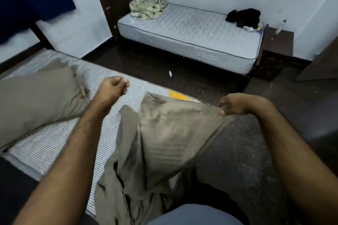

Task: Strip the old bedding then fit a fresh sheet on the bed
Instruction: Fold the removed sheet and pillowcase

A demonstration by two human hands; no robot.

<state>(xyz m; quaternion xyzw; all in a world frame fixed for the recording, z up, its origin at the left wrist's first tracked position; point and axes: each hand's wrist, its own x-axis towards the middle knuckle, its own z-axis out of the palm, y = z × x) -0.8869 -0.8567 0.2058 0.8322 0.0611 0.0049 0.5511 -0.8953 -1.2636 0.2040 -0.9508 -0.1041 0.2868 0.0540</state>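
A bare striped mattress (54,140) lies in front of me at the lower left. A tan pillow in its case (36,95) rests on its far left part. A tan cloth (164,133), a sheet or cover, hangs over the mattress's near corner and down toward my legs. My right hand (236,105) pinches the cloth's upper right edge and holds it up. My left hand (114,86) hovers over the mattress with its fingers curled in a fist, and nothing shows inside it.
A second bed with a bare quilted mattress (192,29) stands against the far wall, with crumpled patterned bedding (148,7) at its left end and dark clothes (244,17) at its right. Dark floor (201,80) lies between the beds. A dark wooden side unit (276,49) holds a bottle (280,26).
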